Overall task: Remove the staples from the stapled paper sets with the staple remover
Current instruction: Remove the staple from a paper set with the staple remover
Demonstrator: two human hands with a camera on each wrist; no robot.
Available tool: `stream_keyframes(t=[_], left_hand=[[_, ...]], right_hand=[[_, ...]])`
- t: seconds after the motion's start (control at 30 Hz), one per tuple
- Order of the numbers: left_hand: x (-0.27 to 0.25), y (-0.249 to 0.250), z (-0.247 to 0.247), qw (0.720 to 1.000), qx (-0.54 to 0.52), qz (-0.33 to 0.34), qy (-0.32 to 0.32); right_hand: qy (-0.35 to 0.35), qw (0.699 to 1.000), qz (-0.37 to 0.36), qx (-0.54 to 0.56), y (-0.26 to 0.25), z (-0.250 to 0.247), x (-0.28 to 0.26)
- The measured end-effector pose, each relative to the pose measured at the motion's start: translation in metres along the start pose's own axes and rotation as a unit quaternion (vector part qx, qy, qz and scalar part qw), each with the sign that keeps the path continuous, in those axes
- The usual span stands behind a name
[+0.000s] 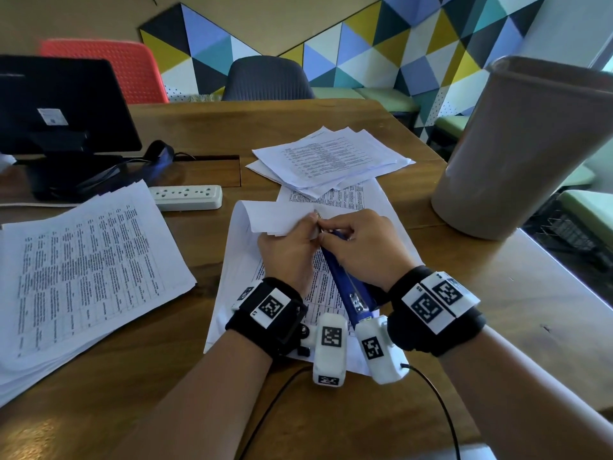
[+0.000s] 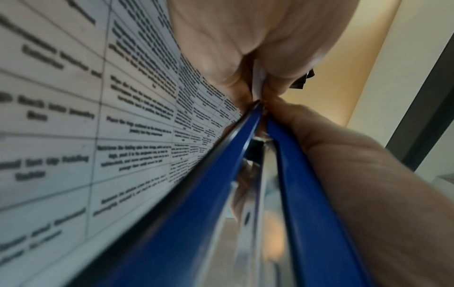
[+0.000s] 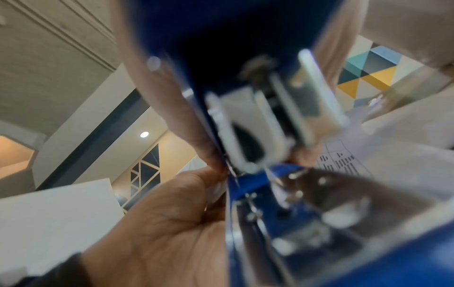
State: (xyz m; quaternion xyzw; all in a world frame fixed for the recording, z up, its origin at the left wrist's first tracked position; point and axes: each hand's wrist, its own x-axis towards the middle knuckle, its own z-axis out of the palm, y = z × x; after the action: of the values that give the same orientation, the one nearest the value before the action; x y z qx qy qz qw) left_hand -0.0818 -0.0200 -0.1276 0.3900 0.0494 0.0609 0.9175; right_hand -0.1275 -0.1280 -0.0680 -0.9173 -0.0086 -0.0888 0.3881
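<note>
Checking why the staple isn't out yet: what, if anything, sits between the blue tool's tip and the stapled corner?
Nothing visible does. The blue metal staple remover in the right hand reaches the folded-back corner of the white printed paper set pinched by the left hand; the staple itself is hidden.

A long blue metal stapler (image 2: 216, 203) runs beside a white printed paper sheet (image 2: 86, 116). The left hand (image 2: 233, 44) pinches a folded paper corner at its tip. The right hand (image 2: 343, 165) grips the stapler.

Two bare hands (image 1: 288, 250) (image 1: 361, 247) are meeting over one printed paper set (image 1: 238, 260), sharing one blue metal stapler-style remover (image 1: 345, 287); two more white paper stacks (image 1: 83, 270) (image 1: 328, 161) are lying nearby.
</note>
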Motion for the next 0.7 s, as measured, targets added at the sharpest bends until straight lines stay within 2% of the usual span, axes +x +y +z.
stream_keyframes(t=[0.23, 0.43, 0.7], left_hand=[[-0.0037, 0.0013, 0.0022, 1.0, -0.011, 0.002, 0.011], [-0.0018, 0.0009, 0.0065, 0.999, -0.019, -0.011, 0.049], [-0.0014, 0.0009, 0.0087, 0.999, -0.027, -0.004, 0.037]], right_hand=[[-0.009, 0.999, 0.011, 0.051, 0.003, 0.0024, 0.0048], [-0.001, 1.0, 0.009, 0.007, -0.001, -0.0009, 0.0061], [0.016, 0.999, -0.014, -0.024, 0.0003, -0.0011, 0.0071]])
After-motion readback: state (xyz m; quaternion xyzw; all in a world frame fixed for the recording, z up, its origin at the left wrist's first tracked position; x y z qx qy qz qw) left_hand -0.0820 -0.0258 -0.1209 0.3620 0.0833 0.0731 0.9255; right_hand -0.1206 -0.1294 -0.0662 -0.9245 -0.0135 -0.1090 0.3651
